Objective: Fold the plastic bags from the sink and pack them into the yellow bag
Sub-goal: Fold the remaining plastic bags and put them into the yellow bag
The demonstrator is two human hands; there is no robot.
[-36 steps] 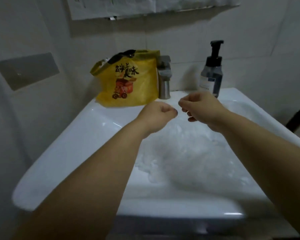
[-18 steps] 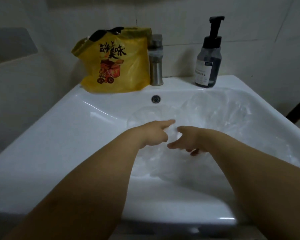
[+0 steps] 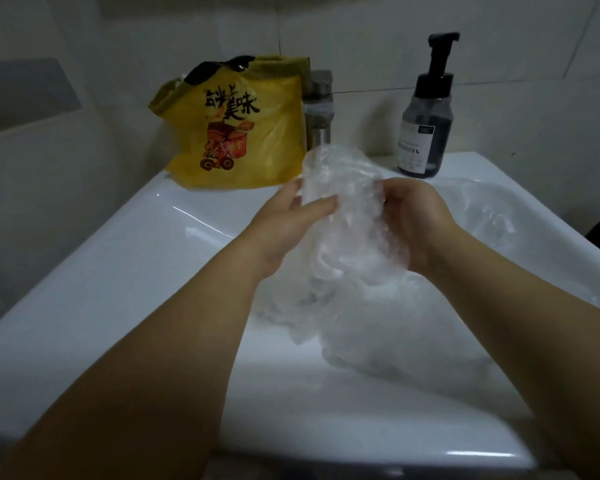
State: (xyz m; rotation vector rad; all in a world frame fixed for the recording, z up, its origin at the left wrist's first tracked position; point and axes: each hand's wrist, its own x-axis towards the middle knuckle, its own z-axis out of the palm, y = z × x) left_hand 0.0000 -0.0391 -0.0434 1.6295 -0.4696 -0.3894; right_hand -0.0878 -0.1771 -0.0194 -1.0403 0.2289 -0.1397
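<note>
Gripped from both sides, one clear plastic bag (image 3: 343,181) is held up above the sink (image 3: 118,271). On its left edge it is pinched by the left hand (image 3: 288,223), between the thumb and the nearly straight fingers (image 3: 321,205). On its right side it is held by the right hand (image 3: 420,220), whose fingers are curled round the crumpled film; the fingertips themselves are hidden behind the plastic. The upper end of the bag is seen in front of the tap (image 3: 319,105), and its lower part hangs down between the two wrists, where it cannot be told apart from the other plastic bags (image 3: 388,341). These are heaped, transparent and wrinkled, in the basin, mostly toward the right and the near side; how many they are cannot be told. The yellow bag (image 3: 236,133) is placed upright on the back left ledge of the sink, just beside the tap; black characters and a red drawing are printed on its front, and a black band is seen at its top. A dark pump bottle (image 3: 426,133) is set on the back right ledge, well apart from the yellow bag
</note>
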